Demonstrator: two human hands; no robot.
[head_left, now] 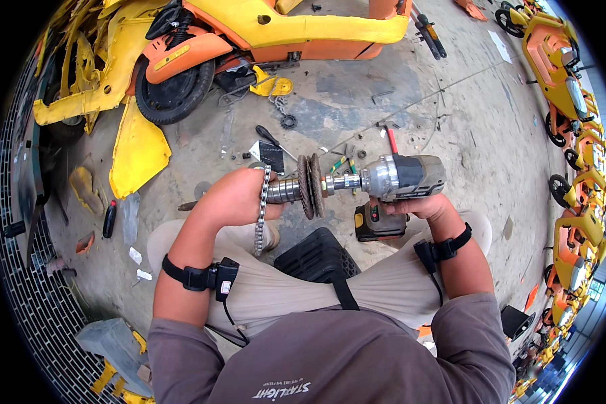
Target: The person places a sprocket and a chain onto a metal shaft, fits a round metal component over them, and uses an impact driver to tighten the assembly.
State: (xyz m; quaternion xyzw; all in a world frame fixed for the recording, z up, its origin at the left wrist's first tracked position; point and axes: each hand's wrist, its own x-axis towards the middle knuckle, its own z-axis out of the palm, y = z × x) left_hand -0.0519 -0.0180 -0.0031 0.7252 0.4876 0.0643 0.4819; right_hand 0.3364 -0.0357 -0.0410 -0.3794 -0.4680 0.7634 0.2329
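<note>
2 hands at work, ctr of frame; L hand (249, 196) L of ctr, closed round the L end of a metal cylinder (284, 190), fingertips mostly hidden from above; cylinder lies just R of the hand, approx. horiz.; silver chain (262, 214) runs down across the L hand, hanging to just below it; 2 toothed discs (309, 187) side by side on the cylinder's R part, well clear of both hands; socket (343, 182) R of discs, in line w/ cylinder, fitted to nose of a grey/black power wrench (405, 176); R hand (422, 205), R of ctr, gripping the wrench handle below its body; wrench head above & slightly L of that hand; battery (381, 226) below & L of it.

Surroundings: red-handled hammer (392, 141) on floor above wrench; blk-handled screwdriver (268, 136) above L hand; blk slotted object (318, 258) lower ctr, between the knees; yellow/orange vehicle (296, 34) across top, w/ blk tyre (203, 84) upper L; yellow panel (139, 153) below tyre; row of similar vehicles (576, 236) along R edge.
</note>
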